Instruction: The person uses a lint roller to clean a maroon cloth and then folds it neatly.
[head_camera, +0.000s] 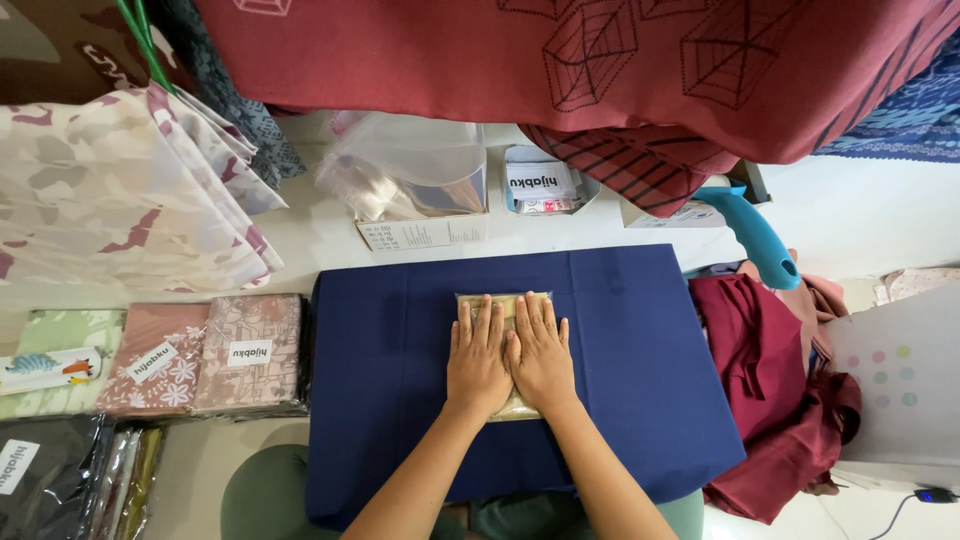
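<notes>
Beige, clear-wrapped packet (505, 350) lies flat in the middle of a navy blue cloth (620, 370) spread over the work surface, its long axis running straight away from the person. Both hands press down on it, side by side and touching at the thumbs. The left hand (477, 355) and the right hand (541, 352) are each laid open, palms down, fingers straight and only slightly spread, tips pointing away toward the packet's far edge; nothing is gripped. Only the packet's far edge and a sliver of its near edge show past the hands.

Beyond the cloth, an open cardboard box (425, 232) holds crumpled clear plastic bags (405, 170). Left of the cloth, 2 pink patterned packets (205, 355) lie side by side. To the right sits a heap of maroon fabric (775, 400), with a teal handle (752, 236) above it.
</notes>
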